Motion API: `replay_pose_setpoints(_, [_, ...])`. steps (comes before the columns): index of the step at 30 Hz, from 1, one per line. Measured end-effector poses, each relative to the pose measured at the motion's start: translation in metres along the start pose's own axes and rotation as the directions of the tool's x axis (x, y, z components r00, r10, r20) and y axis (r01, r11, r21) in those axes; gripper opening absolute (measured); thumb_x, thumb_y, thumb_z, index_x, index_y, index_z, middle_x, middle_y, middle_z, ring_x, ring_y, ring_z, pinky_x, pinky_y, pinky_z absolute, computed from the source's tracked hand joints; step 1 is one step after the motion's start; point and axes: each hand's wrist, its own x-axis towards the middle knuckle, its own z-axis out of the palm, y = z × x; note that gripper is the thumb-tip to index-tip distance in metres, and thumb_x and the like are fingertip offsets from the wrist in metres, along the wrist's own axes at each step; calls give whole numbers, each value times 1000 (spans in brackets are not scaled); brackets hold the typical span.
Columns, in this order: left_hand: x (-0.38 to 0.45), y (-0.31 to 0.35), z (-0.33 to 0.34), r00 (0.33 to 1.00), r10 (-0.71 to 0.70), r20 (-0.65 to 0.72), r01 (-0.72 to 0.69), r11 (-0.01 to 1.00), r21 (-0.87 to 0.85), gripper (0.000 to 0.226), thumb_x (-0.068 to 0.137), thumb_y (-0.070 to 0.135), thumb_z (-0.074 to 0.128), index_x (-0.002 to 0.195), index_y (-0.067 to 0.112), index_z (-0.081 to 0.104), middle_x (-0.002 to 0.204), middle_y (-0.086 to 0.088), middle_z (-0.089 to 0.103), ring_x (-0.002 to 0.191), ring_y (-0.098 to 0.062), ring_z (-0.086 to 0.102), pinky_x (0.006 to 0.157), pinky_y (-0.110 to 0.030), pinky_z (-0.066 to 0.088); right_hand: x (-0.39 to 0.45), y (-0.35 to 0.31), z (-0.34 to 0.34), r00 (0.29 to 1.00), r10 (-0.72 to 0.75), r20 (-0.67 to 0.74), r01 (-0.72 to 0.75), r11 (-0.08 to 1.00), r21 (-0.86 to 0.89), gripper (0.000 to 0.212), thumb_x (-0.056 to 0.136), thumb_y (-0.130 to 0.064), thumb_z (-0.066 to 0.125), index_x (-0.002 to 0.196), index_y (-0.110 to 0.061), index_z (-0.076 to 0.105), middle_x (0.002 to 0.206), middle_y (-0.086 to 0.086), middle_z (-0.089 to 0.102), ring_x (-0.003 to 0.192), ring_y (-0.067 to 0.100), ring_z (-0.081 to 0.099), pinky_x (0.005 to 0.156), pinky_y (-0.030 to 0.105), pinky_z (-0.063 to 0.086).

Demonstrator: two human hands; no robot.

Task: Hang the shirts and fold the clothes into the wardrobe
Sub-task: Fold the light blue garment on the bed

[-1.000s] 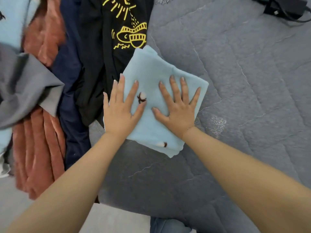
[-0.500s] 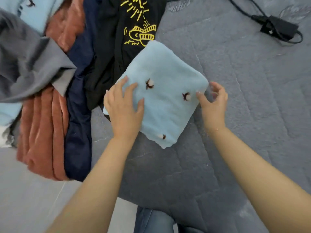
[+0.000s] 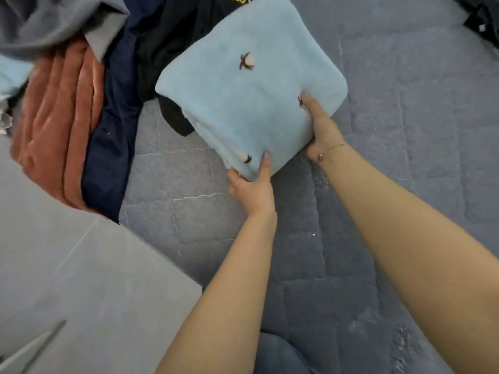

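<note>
A folded light-blue garment (image 3: 243, 98) with small dark embroidered motifs is lifted off the grey quilted bed (image 3: 391, 157). My left hand (image 3: 252, 184) grips its near corner, thumb on top and fingers underneath. My right hand (image 3: 321, 128) holds its right edge, thumb on the cloth and fingers hidden below. Left of it lies a pile of clothes: a black printed shirt (image 3: 172, 36), a navy garment (image 3: 116, 130), a rust-coloured garment (image 3: 56, 125) and a grey one (image 3: 48, 20).
The bed's edge runs diagonally at the lower left, with grey floor tiles (image 3: 67, 279) beyond it. A dark object (image 3: 480, 20) lies at the top right of the bed. My jeans-clad knee (image 3: 278, 354) shows at the bottom.
Both hands went from pressing flat on the light-blue garment to gripping its edges. The folded garment has come up off the bed, and the view has swung left toward the floor.
</note>
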Motion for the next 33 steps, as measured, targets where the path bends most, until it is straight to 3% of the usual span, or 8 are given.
replay_pose_setpoints(6, [-12,-6,-33,981,191,-19,-192,981,-28,4,89,17,70,92,19,71,91,13,72,89,-1,66,81,-18,52,-19,22,-22,999,20,-28,-17,995,102,58,73,-33,81,125,-14,61,117,5,69,108,24,65,94,46,53])
replay_pose_setpoints(16, [-47,-16,-175,910,-239,339,63,887,457,18,92,20,61,97,6,72,103,-6,74,89,-9,70,66,-7,49,-142,129,-136,987,158,27,-161,969,190,53,80,-26,75,130,-20,58,124,2,67,113,21,64,91,41,54])
replay_pose_setpoints(20, [-63,-17,-173,953,39,300,-229,741,631,41,90,10,65,127,9,47,127,-2,54,124,-18,51,93,-16,40,-168,149,-160,973,30,-228,-58,992,-116,76,83,-25,74,146,-18,30,143,7,48,125,20,51,102,40,45])
replay_pose_setpoints(23, [-93,-8,-144,713,564,417,-662,344,665,71,76,19,58,143,11,34,151,-11,29,142,-25,25,116,-39,20,-181,132,-162,810,-577,-103,320,583,-747,82,86,-27,72,151,-16,22,156,6,24,143,17,22,119,44,21])
replay_pose_setpoints(25, [-97,-8,-116,491,599,633,-777,-28,629,68,79,30,52,145,22,36,159,-7,19,148,-26,14,118,-47,6,-174,114,-151,633,-732,253,482,115,-869,69,93,-31,62,151,-14,28,159,9,18,147,22,13,120,46,14])
replay_pose_setpoints(27, [-79,-11,-92,465,511,723,-727,-246,641,59,92,39,43,149,30,31,162,-7,11,150,-27,4,118,-52,-2,-153,98,-130,509,-711,485,535,-180,-826,60,96,-35,54,149,-14,34,158,13,21,147,31,15,118,53,11])
replay_pose_setpoints(30, [-25,-16,-84,601,431,673,-599,-314,736,57,101,50,29,154,37,12,163,-5,-3,150,-25,-6,116,-58,-5,-107,79,-99,534,-620,575,517,-299,-802,59,99,-42,43,151,-20,29,160,11,18,148,30,11,119,55,7])
replay_pose_setpoints(33, [21,-25,-89,573,445,688,-631,-295,717,57,101,52,26,154,37,12,163,-5,0,150,-24,-5,116,-61,-2,-59,79,-96,671,-495,552,529,-202,-825,64,100,-49,38,155,-25,13,163,2,5,150,24,1,117,48,23])
